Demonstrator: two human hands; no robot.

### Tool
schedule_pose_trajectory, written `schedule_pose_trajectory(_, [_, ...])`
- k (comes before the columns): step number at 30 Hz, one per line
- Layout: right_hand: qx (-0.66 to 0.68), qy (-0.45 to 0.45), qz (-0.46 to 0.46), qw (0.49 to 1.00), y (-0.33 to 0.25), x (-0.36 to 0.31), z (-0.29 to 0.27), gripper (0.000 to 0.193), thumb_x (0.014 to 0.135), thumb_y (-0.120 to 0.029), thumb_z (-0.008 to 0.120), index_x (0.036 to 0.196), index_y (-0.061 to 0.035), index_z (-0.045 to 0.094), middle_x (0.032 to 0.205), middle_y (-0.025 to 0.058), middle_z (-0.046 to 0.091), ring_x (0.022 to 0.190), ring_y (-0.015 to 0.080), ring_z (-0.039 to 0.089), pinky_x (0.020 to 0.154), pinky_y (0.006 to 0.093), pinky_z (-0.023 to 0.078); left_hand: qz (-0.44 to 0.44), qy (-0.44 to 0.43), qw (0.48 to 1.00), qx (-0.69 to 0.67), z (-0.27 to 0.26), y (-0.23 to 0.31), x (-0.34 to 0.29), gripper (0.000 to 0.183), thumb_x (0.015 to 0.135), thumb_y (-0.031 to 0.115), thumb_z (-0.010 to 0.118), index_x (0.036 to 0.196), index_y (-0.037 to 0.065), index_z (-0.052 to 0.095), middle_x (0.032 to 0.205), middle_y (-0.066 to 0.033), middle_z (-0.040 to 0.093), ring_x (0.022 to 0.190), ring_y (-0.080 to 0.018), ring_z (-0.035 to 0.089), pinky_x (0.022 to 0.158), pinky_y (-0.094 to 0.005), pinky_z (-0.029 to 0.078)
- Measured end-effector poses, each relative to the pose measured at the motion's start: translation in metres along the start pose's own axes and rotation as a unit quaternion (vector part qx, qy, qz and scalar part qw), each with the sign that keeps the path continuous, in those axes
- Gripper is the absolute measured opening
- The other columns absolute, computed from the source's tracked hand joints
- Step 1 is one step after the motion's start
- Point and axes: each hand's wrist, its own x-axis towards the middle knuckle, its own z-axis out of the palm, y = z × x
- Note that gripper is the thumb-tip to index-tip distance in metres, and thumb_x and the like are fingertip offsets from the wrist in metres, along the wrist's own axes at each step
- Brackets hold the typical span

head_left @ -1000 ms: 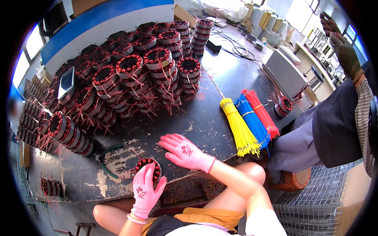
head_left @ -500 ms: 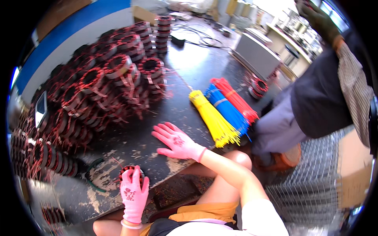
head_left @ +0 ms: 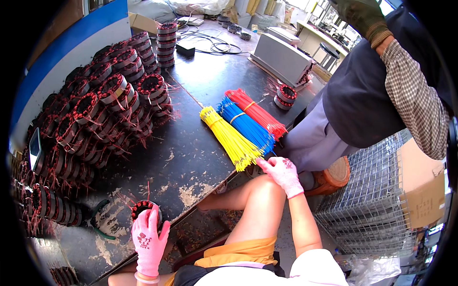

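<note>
In pink gloves, both my hands are in view. My left hand point(head_left: 149, 240) rests at the table's front edge with its fingers and thumb gripping a wound motor stator point(head_left: 142, 206), a ring with red windings and thin leads sticking up. My right hand point(head_left: 285, 175) is beyond the table edge, fingers bent together, at the near ends of the wire bundles. Whatever its fingertips may hold is too small to make out. The yellow wire bundle point(head_left: 229, 137), blue wire bundle point(head_left: 246, 126) and red wire bundle point(head_left: 256, 113) lie side by side, each tied with a band.
A large heap of stators point(head_left: 102, 109) covers the table's left side. Green-handled pliers point(head_left: 99, 220) lie left of my left hand. Another stator pair point(head_left: 285, 97) stands near a grey box point(head_left: 279, 59). On the right stand a co-worker point(head_left: 360, 95) and a wire cage point(head_left: 365, 205).
My right hand has moved right, from flat and spread over the table to the wire bundles' near ends, its fingers now bent. The left hand stays on the stator. The view has shifted.
</note>
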Motion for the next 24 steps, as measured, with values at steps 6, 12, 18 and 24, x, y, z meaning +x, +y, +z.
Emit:
schedule_pose_trajectory(6, [0.305,-0.034,0.004,0.952,0.004,-0.014,-0.002,0.038,0.097,-0.037,0.070,0.079,-0.0030,0.070,0.072,-0.0001,0.067,0.064,0.0056,0.058,0.059,0.0255,0.045,-0.001,-0.027,0.998,0.054,0.003,-0.009,-0.006,0.047,0.087,0.012,0.074,0.133,0.009,0.060,0.120,-0.0118,0.060,0.109,-0.0349,0.060,0.095,-0.0480,0.049])
schedule_pose_trajectory(12, [0.474,-0.062,-0.026,0.878,-0.029,-0.088,-0.045,0.029,0.100,-0.024,0.065,0.079,-0.0037,0.069,0.072,0.0007,0.067,0.063,0.0059,0.058,0.057,0.0214,0.041,0.064,-0.060,0.996,0.003,-0.036,-0.022,-0.019,0.044,0.080,0.004,0.072,0.123,0.010,0.066,0.118,-0.0107,0.063,0.112,-0.0369,0.060,0.104,-0.0501,0.049])
schedule_pose_trajectory(18, [0.308,-0.163,-0.410,0.843,-0.147,-0.122,0.010,0.007,0.087,-0.006,0.075,0.083,-0.0037,0.071,0.074,0.0081,0.064,0.068,0.0219,0.065,0.061,0.0327,0.049,0.134,0.152,0.978,0.057,-0.082,0.025,0.003,0.041,0.076,0.020,0.083,0.114,0.013,0.070,0.122,-0.0078,0.065,0.118,-0.0342,0.062,0.108,-0.0553,0.048])
schedule_pose_trajectory(24, [0.327,-0.253,-0.425,0.805,-0.191,-0.108,0.053,0.012,0.090,-0.014,0.073,0.097,-0.0042,0.075,0.087,0.0106,0.072,0.080,0.0308,0.068,0.074,0.0366,0.055,0.166,0.112,0.980,0.021,-0.078,-0.003,0.006,0.034,0.073,0.011,0.080,0.106,0.014,0.075,0.096,-0.0038,0.064,0.095,-0.0253,0.069,0.083,-0.0413,0.059])
